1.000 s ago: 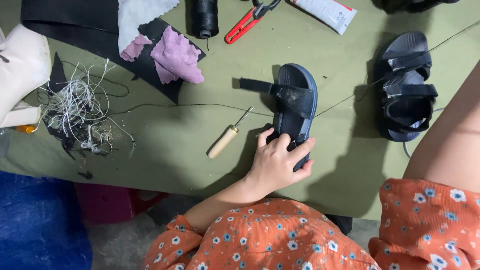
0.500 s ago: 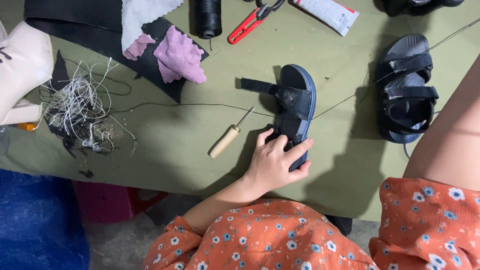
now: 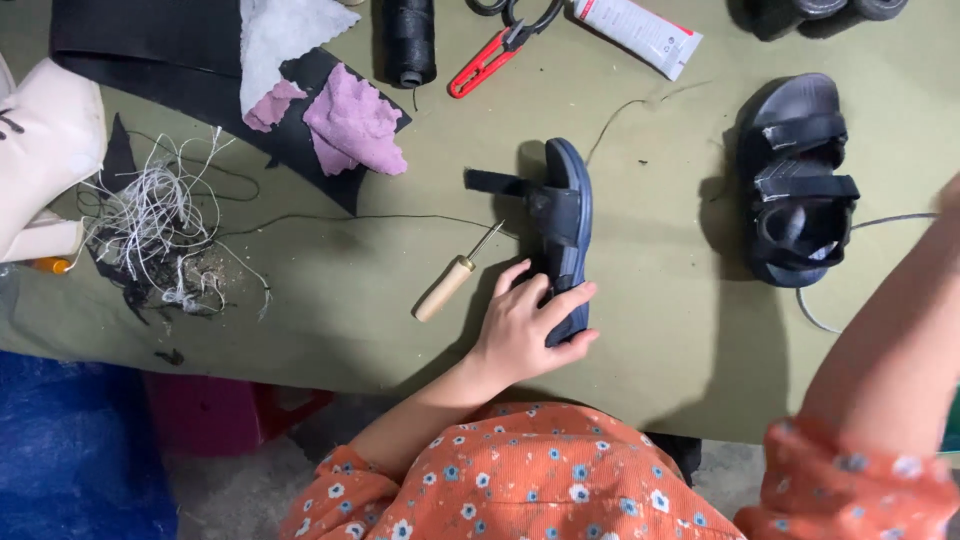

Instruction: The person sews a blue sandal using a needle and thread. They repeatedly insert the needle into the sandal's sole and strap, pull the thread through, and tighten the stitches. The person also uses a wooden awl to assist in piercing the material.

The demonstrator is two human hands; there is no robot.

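Head view, looking down on an olive-green counter (image 3: 300, 330). Your left hand (image 3: 525, 335) lay on the heel end of a dark blue sandal (image 3: 565, 235), which stood on its edge near the middle of the counter; the grip was closed on the sandal, fingers wrapped over the sole and thumb against its near side. One strap of the sandal stuck out to the left. Your right hand was out of the picture beyond the right edge; only the forearm (image 3: 890, 340) showed, raised over the counter, so its grip could not be told.

Just left of the sandal lay an awl (image 3: 452, 280) with a pale wooden handle, its metal point aimed at the sandal and close to it, the handle just beside your fingers. A dark thread (image 3: 400, 216) ran across the counter toward the sandal. A second, black sandal (image 3: 800, 180) lay sole-down well to the right. Along the far edge lay a spool of black thread (image 3: 410, 40), red-handled scissors (image 3: 490, 62) and a white tube (image 3: 640, 32). At far left lay pink cloth scraps (image 3: 355, 125) on black sheet material (image 3: 150, 50), and a tangle of white thread (image 3: 150, 230).
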